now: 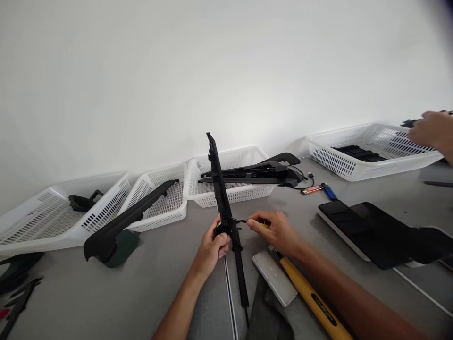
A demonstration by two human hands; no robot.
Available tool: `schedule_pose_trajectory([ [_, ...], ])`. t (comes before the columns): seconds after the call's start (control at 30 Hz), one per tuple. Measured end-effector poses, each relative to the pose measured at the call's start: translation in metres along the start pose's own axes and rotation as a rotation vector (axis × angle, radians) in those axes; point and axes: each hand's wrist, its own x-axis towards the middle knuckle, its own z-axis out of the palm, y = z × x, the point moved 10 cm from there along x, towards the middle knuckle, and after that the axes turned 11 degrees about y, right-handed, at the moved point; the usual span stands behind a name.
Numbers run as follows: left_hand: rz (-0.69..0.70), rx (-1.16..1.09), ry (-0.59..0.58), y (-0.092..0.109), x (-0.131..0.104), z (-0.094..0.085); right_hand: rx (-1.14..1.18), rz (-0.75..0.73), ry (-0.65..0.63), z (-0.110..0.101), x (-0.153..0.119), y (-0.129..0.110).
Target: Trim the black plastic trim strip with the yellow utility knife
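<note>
A long, narrow black plastic part [222,193] stands tilted in the middle of the view, its top end over a white basket. My left hand [213,245] is closed round its middle, the thumb in front. Just right of the part, my right hand [274,230] pinches a small tool with a yellow handle [264,225]; its thin dark tip reaches the part beside my left fingers. Below my right hand lie a larger yellow-handled tool [311,295] and a small whitish box [275,278]. A dark cloth [269,314] is at the bottom.
White baskets [207,200] with black parts [262,172] line the wall. A long black part [123,219] leans across the left baskets. Phones [343,226] and a blue lighter-like item [329,191] lie right. Another person's hand [433,132] is over the far-right basket [348,169].
</note>
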Motion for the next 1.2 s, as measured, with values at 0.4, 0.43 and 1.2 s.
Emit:
schedule_pose_trajectory([
  [0.4,0.005,-0.045,-0.011,-0.002,0.000,0.000,-0.072,-0.021,-0.088,0.012,-0.004,-0.006],
  [0.43,-0.002,-0.056,-0.005,-0.002,0.000,-0.001,-0.078,-0.014,-0.112,0.015,-0.005,-0.004],
  [1.2,0.093,-0.089,0.082,0.019,-0.007,-0.005,-0.078,-0.073,-0.072,0.001,-0.002,-0.010],
])
